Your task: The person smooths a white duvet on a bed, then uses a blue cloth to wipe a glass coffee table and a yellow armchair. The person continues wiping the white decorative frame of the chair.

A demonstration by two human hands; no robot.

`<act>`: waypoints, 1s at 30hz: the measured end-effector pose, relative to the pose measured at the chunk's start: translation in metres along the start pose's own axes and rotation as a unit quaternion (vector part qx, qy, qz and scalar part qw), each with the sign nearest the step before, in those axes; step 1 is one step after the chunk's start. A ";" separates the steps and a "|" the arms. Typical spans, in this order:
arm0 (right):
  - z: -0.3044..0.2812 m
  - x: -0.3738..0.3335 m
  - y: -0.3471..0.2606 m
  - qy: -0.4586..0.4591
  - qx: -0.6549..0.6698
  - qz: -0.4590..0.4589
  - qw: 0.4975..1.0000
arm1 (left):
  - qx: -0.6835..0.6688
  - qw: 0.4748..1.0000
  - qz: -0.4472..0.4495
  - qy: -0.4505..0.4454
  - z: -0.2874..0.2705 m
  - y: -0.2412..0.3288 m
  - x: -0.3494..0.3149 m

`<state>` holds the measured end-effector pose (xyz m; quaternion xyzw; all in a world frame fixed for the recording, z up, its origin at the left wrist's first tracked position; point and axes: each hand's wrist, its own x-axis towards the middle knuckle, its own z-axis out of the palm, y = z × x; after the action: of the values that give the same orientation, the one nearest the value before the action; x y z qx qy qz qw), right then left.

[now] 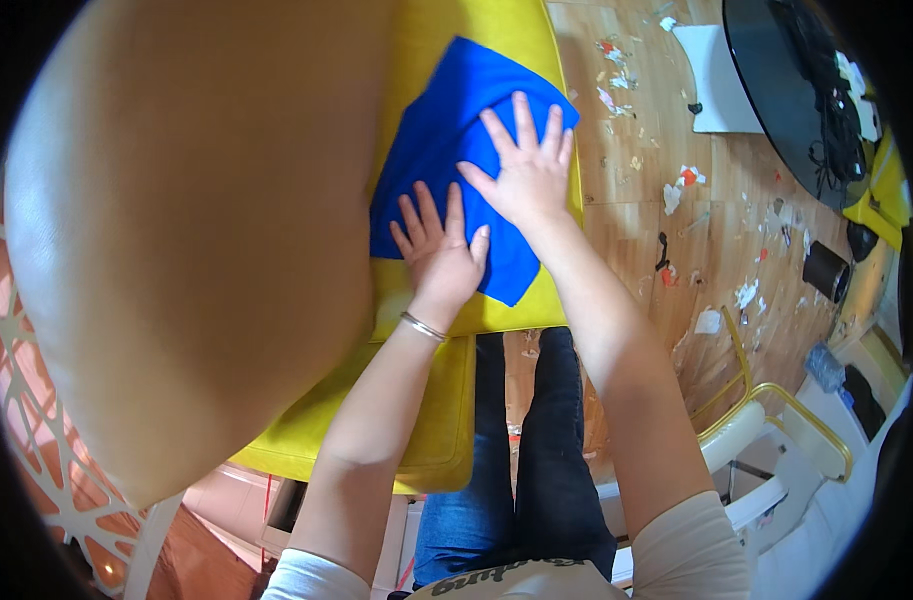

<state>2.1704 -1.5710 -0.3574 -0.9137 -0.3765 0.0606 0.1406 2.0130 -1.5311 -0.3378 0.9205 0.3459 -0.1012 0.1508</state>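
Observation:
A bright blue cloth (436,130) lies spread over a yellow cushioned seat (416,30), with a few creases in it. My left hand (443,255) rests palm down on its near part, fingers spread, a silver bangle on the wrist. Farther off and to the right, my right hand (529,180) presses flat on the cloth, its fingers also apart. Neither hand grips anything. The cloth's near corner hangs toward the seat's front edge, and its right corner reaches the seat's right edge.
A large tan padded backrest (196,220) rises on the left. Paper scraps litter the wooden floor (626,240) to the right. Beyond stand a dark round table (776,110), a black bin (826,271) and a gold-framed chair (733,435). A white lattice screen (46,440) is at lower left.

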 end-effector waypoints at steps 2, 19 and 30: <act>-0.002 -0.029 0.021 0.002 0.031 0.059 0.998 | -0.004 0.999 0.048 -0.015 0.005 0.017 -0.008; -0.016 -0.117 -0.015 -0.140 0.048 0.283 0.948 | 0.017 0.970 0.072 -0.233 -0.020 0.012 -0.022; 0.002 0.095 0.037 -0.082 0.066 0.103 0.989 | -0.010 0.988 -0.043 -0.149 -0.049 0.048 0.156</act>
<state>2.2627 -1.5287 -0.3709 -0.9283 -0.2857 0.1740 0.1623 2.1642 -1.4539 -0.3278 0.8781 0.3597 -0.2399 0.2051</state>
